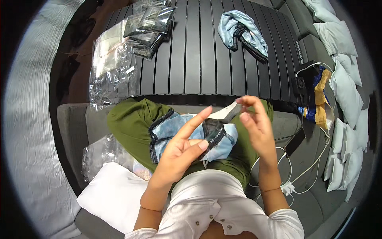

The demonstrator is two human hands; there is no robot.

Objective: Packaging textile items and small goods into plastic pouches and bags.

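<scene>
A light blue, mottled cloth garment with dark edging lies bunched across my lap. My left hand has its thumb pressed on the garment's dark stitched trim, with the index finger stretched out and some fingers hidden beneath the cloth. Above the right side of the garment, my right hand is raised with bent fingers. Its thumb and fingertips stand apart, slightly blurred, and no object shows between them. On the black slatted table, a similar blue garment with dark trim lies crumpled at the far right.
Clear plastic bags and a stack of dark packets occupy the table's left. A white pillow rests on the grey sofa at my left. White cables, a blue-and-yellow bag and several pale cushions lie at my right.
</scene>
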